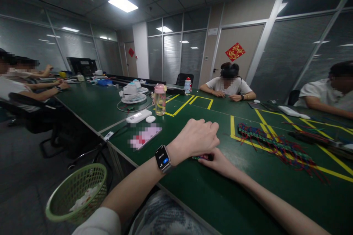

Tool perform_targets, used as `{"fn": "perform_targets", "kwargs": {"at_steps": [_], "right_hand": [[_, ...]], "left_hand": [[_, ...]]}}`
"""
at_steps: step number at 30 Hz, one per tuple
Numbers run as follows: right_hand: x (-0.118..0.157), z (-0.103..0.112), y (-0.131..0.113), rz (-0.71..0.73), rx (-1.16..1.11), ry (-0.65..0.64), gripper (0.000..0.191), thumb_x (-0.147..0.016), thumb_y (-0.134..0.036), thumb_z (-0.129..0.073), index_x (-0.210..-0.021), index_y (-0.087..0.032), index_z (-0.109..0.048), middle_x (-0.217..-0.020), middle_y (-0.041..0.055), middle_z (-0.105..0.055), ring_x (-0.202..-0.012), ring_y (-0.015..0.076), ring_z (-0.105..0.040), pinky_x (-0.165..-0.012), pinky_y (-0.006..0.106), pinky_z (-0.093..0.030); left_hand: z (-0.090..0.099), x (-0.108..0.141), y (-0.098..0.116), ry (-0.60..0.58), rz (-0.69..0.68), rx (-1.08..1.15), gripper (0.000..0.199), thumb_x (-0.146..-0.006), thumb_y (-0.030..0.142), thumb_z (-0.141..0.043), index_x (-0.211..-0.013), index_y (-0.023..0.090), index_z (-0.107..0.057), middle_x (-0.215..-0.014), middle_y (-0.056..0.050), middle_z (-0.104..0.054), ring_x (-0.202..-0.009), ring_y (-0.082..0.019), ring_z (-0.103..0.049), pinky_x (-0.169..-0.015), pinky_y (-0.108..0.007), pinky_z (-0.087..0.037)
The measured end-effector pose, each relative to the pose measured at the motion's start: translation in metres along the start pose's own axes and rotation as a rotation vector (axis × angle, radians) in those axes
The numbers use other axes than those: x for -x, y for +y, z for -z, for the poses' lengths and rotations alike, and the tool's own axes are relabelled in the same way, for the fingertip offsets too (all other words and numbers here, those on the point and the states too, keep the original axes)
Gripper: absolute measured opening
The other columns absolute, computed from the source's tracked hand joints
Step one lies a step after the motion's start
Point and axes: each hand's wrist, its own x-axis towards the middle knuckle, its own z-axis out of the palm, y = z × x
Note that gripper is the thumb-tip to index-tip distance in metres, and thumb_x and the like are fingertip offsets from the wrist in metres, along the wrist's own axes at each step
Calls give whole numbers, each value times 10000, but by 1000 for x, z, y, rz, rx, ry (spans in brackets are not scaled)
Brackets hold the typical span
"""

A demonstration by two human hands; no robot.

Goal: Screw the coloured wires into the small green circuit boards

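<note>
Green circuit piece (196,158) pinched low at table (237,205) by right hand (217,162), apparently for steadiness; left hand (194,137) curled close above, its grip hidden.

A small, slim, green piece resembling a circuit board (195,158), with a reddish tint along its edge, is peeking out on the nine o'clock side of the right hand (220,163), whose thumb is pressing against it. It is sitting at six o'clock from the curled left hand (193,140); the fingers are hiding much of it, so its full outline and tilt are escaping view. One end is showing, low over the dark-green tabletop (198,189), its contact there being unclear
</note>
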Motion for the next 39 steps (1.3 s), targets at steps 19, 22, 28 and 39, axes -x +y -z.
{"fn": "perform_targets", "kwargs": {"at_steps": [19,22,28,39], "right_hand": [[0,0,-2,-6,21,9,156,-758,-212,-619,-848,-157,-735,-724,27,-602,-648,139,-507,-584,247,-413],[0,0,0,-8,5,7,149,-757,-216,-625,-844,-154,-730,-719,22,-587,-630,132,-500,-571,244,-408],[0,-1,3,15,-28,4,142,-768,-233,-627,-834,-152,-723,-786,35,-590,-666,133,-517,-608,253,-432],[0,1,2,10,-23,7,167,-773,-257,-641,-877,-163,-731,-802,38,-595,-685,134,-528,-621,250,-440]], "left_hand": [[-8,3,-9,29,-24,81,170,-932,254,-366,-962,168,-510,-895,-27,-651,-794,-170,-610,-714,-306,-396],[-18,5,-10,58,4,192,225,-929,361,-408,-993,176,-521,-880,-13,-656,-772,-158,-612,-715,-294,-406],[-40,6,-10,297,177,706,267,-954,251,-317,-1065,159,-542,-1141,-75,-606,-1053,-172,-566,-912,-343,-436],[-65,18,-8,474,425,1297,299,-886,330,-476,-1121,182,-587,-1099,-77,-591,-917,-150,-615,-764,-276,-529]]}}
